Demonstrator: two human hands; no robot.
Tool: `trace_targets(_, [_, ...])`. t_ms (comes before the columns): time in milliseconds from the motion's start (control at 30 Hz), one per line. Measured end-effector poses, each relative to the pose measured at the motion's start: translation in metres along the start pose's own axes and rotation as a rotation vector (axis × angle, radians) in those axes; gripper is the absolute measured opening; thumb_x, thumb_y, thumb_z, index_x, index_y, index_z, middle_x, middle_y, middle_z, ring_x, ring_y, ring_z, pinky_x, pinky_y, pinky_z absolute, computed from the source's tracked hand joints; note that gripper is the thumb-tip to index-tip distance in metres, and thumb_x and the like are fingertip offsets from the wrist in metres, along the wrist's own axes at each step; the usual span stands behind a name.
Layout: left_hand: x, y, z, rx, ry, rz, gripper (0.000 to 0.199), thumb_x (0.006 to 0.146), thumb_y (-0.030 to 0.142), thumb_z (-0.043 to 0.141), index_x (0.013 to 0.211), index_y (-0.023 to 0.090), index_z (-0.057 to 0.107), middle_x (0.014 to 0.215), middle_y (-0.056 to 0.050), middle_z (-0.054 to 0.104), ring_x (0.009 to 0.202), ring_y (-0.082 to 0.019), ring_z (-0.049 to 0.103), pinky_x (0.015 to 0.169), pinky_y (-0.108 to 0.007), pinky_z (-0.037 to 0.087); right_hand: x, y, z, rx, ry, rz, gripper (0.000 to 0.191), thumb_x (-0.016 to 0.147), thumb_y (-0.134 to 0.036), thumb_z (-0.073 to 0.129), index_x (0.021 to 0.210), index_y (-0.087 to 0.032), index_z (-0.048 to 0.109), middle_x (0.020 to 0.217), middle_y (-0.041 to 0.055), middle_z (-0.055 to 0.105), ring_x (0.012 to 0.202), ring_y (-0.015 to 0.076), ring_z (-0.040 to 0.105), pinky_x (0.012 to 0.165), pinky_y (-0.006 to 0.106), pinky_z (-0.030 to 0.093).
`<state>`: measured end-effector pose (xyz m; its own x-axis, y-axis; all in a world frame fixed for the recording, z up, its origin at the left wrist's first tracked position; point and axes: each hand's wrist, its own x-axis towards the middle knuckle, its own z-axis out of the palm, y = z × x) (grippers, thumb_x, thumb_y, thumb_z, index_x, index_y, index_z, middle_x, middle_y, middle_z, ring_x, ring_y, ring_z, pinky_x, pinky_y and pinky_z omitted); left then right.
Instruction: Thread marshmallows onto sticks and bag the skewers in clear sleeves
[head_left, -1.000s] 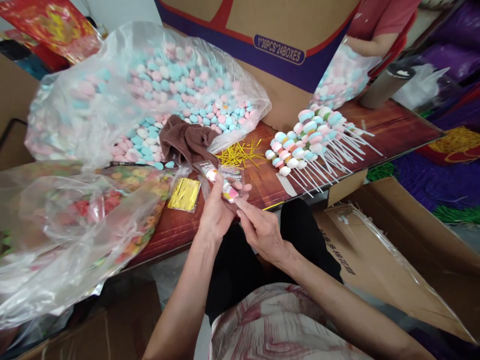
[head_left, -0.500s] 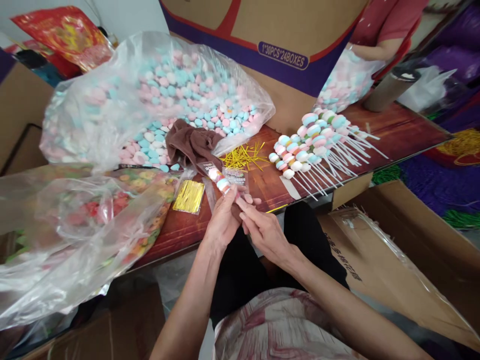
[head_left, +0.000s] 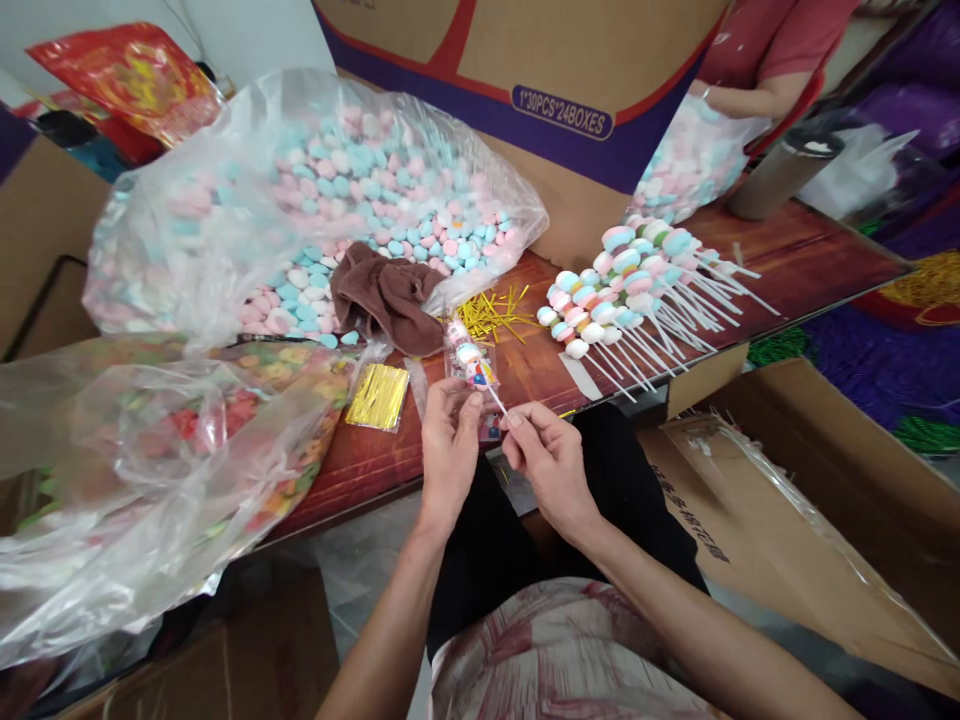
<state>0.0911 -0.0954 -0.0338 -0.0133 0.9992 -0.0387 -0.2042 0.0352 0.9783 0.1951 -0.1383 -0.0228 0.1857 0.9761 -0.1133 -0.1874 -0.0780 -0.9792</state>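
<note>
A marshmallow skewer (head_left: 471, 358) in a printed clear wrapper (head_left: 481, 377) tilts up and away from me over the table's front edge. My right hand (head_left: 547, 455) pinches the lower end of its white stick (head_left: 496, 399). Just below the marshmallows, my left hand (head_left: 452, 440) is closed at the wrapper's loose lower end, thumb against curled fingers; the exact grip is partly hidden. Gold twist ties (head_left: 491, 314) lie loose behind the skewer, and a packed bundle of twist ties (head_left: 377, 397) is left of my left hand. A brown cloth (head_left: 386, 295) is crumpled beyond it.
A big clear bag of marshmallows (head_left: 337, 160) fills the back left. Several marshmallow skewers (head_left: 637, 270) are piled at right, sticks toward me. Clear packaging (head_left: 187, 470) covers the left end. A large carton (head_left: 570, 60) stands behind; an open carton (head_left: 810, 500) sits lower right. Another person's arm (head_left: 757, 98) shows upper right.
My hands have moved apart: the right has slid down and right along the stick, the left has come lower off the marshmallows. More of the skewer and its white stick now shows.
</note>
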Motion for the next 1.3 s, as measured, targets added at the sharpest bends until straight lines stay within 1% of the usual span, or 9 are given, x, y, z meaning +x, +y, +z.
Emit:
trace_targets(100, [0.001,-0.003,-0.003,0.146,0.012,0.079,0.017,0.088,0.035,0.063,0.097,0.02,0.062,0.094,-0.003,0.069,0.083,-0.016,0.071,0.077,-0.027,0.057,0.0,0.0,-0.001,-0.004,0.007,0.005,0.023,0.093,-0.035,0.057,0.078,-0.018,0.058,0.051,-0.0073,0.045,0.045,0.0057,0.034,0.046,0.02,0.026])
trace_targets(200, [0.004,-0.004,-0.005,0.248,0.03,0.095,0.018,0.089,0.035,0.06,0.096,0.019,0.065,0.088,-0.002,0.07,0.077,-0.015,0.071,0.07,-0.026,0.056,-0.001,-0.001,-0.002,-0.008,0.008,0.012,0.022,0.092,-0.035,0.058,0.079,-0.017,0.059,0.052,-0.007,0.046,0.046,0.0059,0.034,0.046,0.02,0.025])
trace_targets(433, [0.009,-0.004,-0.008,0.269,0.027,0.075,0.021,0.089,0.038,0.059,0.095,0.019,0.065,0.082,-0.002,0.069,0.07,-0.014,0.068,0.067,-0.026,0.054,-0.001,-0.004,-0.002,0.08,-0.004,0.078,0.022,0.09,-0.036,0.06,0.078,-0.017,0.059,0.05,-0.0073,0.044,0.047,0.0059,0.033,0.046,0.019,0.023])
trace_targets(567, [0.011,0.0,-0.012,0.366,-0.029,0.096,0.017,0.09,0.035,0.056,0.086,0.02,0.061,0.066,0.003,0.058,0.058,-0.01,0.055,0.058,-0.022,0.045,-0.002,-0.005,-0.002,0.132,0.01,0.12,0.022,0.088,-0.036,0.062,0.078,-0.017,0.059,0.049,-0.0078,0.044,0.045,0.005,0.03,0.045,0.019,0.02])
trace_targets(700, [0.012,0.004,-0.012,0.488,-0.096,0.204,0.016,0.09,0.027,0.052,0.076,0.02,0.053,0.065,0.005,0.047,0.058,-0.009,0.043,0.057,-0.023,0.035,-0.002,-0.006,0.003,0.19,0.035,0.138,0.021,0.088,-0.035,0.062,0.078,-0.017,0.058,0.048,-0.0081,0.045,0.044,0.0047,0.029,0.043,0.019,0.017])
trace_targets(900, [0.001,0.01,-0.014,0.581,-0.24,0.262,0.018,0.089,0.023,0.052,0.072,0.02,0.049,0.064,0.005,0.045,0.058,-0.01,0.041,0.058,-0.024,0.033,0.006,-0.003,0.01,0.19,0.064,0.047,0.026,0.089,-0.036,0.061,0.072,-0.018,0.053,0.052,-0.0081,0.043,0.046,0.0053,0.03,0.045,0.019,0.023])
trace_targets(1033, [-0.007,0.017,-0.023,0.346,-0.282,0.144,0.022,0.09,0.035,0.057,0.074,0.02,0.057,0.067,0.002,0.052,0.062,-0.011,0.046,0.061,-0.024,0.039,0.009,-0.004,0.006,0.051,0.043,-0.037,0.024,0.093,-0.036,0.057,0.076,-0.019,0.054,0.054,-0.0076,0.045,0.047,0.0067,0.035,0.048,0.021,0.03])
trace_targets(1200, [-0.003,0.018,-0.019,0.038,-0.104,-0.088,0.045,0.087,0.06,0.056,0.098,0.018,0.066,0.079,-0.005,0.067,0.074,-0.017,0.063,0.068,-0.027,0.05,0.007,-0.001,0.003,-0.259,0.093,-0.202,0.023,0.098,-0.033,0.048,0.079,-0.021,0.053,0.057,-0.0059,0.048,0.052,0.0099,0.045,0.057,0.023,0.038])
trace_targets(1300, [0.007,0.018,-0.008,-0.075,-0.079,-0.219,0.051,0.085,0.063,0.057,0.103,0.016,0.067,0.088,-0.009,0.072,0.081,-0.019,0.069,0.072,-0.029,0.054,0.004,0.001,0.004,-0.488,0.048,-0.275,0.017,0.097,-0.029,0.046,0.088,-0.022,0.058,0.067,-0.0017,0.058,0.058,0.0122,0.053,0.064,0.024,0.04])
